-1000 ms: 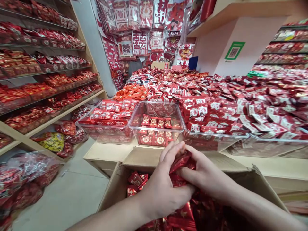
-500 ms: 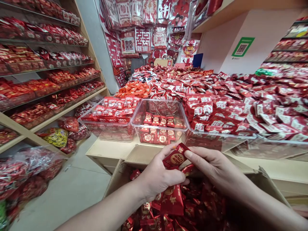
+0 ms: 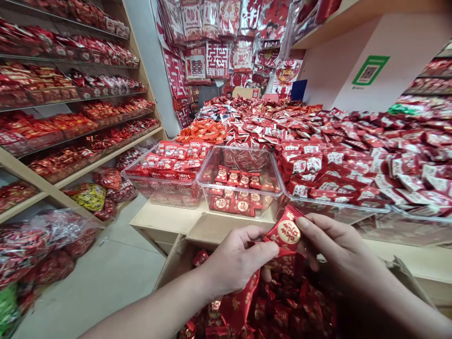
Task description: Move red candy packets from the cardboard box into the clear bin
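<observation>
Fingers of the right hand (image 3: 334, 242) pinch a red packet (image 3: 287, 231) near its crimped end, probably the surest hold on light, slick film; the left hand (image 3: 238, 259) closes round its lower edge, above the cardboard box (image 3: 206, 229).

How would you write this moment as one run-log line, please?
left hand: holding red packets | right hand: pinching corner of uppermost packet | below: open cardboard box, loose packets inside | ahead: clear bins
</observation>
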The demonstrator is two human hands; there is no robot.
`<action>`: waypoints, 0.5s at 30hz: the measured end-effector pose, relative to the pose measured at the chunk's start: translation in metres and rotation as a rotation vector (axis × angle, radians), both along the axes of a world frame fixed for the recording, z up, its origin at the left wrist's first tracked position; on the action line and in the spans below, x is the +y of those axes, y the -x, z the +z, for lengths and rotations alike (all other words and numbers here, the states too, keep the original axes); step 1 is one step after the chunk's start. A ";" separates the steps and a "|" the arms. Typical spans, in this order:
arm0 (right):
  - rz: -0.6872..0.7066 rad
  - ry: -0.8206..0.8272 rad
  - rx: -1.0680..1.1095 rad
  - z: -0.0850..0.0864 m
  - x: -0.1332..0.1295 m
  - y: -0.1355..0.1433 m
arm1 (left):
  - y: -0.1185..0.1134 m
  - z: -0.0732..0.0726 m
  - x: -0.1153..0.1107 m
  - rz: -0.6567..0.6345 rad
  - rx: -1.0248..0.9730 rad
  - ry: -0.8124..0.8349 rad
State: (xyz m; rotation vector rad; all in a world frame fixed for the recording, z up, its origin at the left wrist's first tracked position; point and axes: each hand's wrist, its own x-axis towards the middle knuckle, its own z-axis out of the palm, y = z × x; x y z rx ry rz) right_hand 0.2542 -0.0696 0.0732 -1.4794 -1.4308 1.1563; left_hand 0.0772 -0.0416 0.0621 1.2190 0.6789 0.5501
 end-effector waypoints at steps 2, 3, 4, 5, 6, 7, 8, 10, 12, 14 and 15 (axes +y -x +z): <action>-0.008 0.000 0.066 -0.003 0.000 0.004 | 0.000 0.001 0.000 0.031 0.040 -0.069; -0.007 -0.001 0.111 -0.004 0.000 0.007 | 0.000 0.001 0.000 0.041 0.050 -0.089; -0.006 -0.008 0.155 -0.006 -0.001 0.009 | -0.001 0.001 0.000 0.048 0.050 -0.096; -0.002 -0.013 0.192 -0.007 -0.001 0.011 | -0.001 0.000 0.000 0.055 0.042 -0.090; 0.008 -0.015 0.221 -0.009 -0.002 0.013 | -0.001 -0.001 0.000 0.061 0.027 -0.077; 0.019 -0.015 0.235 -0.010 -0.003 0.014 | -0.001 -0.001 -0.001 0.069 0.008 -0.064; 0.031 -0.015 0.230 -0.011 -0.005 0.015 | -0.001 -0.002 -0.001 0.073 -0.010 -0.058; 0.022 -0.053 0.150 -0.007 -0.006 0.014 | 0.000 -0.004 -0.001 0.077 -0.020 -0.065; -0.041 -0.179 -0.017 0.006 -0.003 0.013 | 0.001 -0.006 -0.001 0.086 0.014 -0.108; -0.116 -0.352 -0.230 0.025 0.010 0.014 | 0.003 -0.007 0.000 0.098 0.066 -0.166; -0.136 -0.435 -0.332 0.036 0.021 0.017 | 0.004 -0.008 0.001 0.102 0.087 -0.190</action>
